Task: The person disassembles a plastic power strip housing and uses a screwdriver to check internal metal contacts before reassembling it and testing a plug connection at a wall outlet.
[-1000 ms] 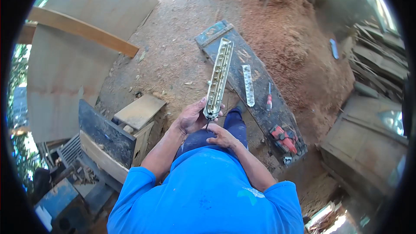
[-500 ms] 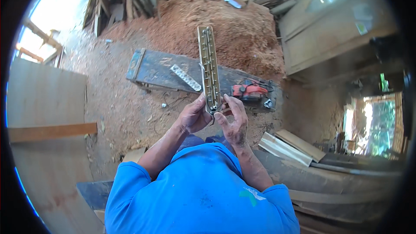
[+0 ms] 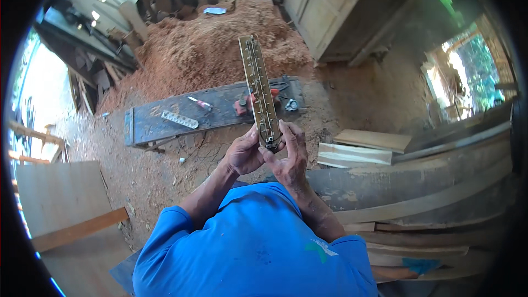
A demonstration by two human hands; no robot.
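The left hand [image 3: 243, 153] and right hand [image 3: 290, 160] pinch the near end of a long, narrow pegged strip [image 3: 258, 85], which extends forward from the grip. It looks stiff, fairly light, probably front-heavy; side edges farther beyond the grip should offer steadier hold.

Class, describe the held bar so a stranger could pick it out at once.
Start at the blue shirt, then look just beyond it to the left hand and right hand. They hold a long, narrow bar studded with small pegs. Unlike the pale strip lying on the bench, it is brassy brown.
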